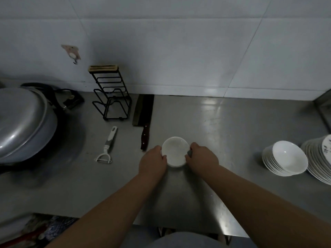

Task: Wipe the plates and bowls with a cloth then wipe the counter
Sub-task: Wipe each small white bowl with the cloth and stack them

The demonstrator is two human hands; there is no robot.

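A small white bowl (175,151) sits between both hands at the middle of the steel tabletop (232,126), near its front half. The bowl is round, shallow and plain, with a smooth glossy inside that faces up and looks bare. Whether it rests on the steel or is lifted just off it cannot be told.

The left hand (152,161) grips the bowl's left rim, thumb over the edge and fingers curled beneath. The right hand (202,158) is curled at the right rim, pinching a small grey cloth (189,153) against it; only a scrap of the cloth shows.

Well to the right stands a bowl stack (286,158), tilted, touching a pile of plates (317,158). A cleaver (143,111) lies just left of the bowl, and a peeler (107,145) farther left.
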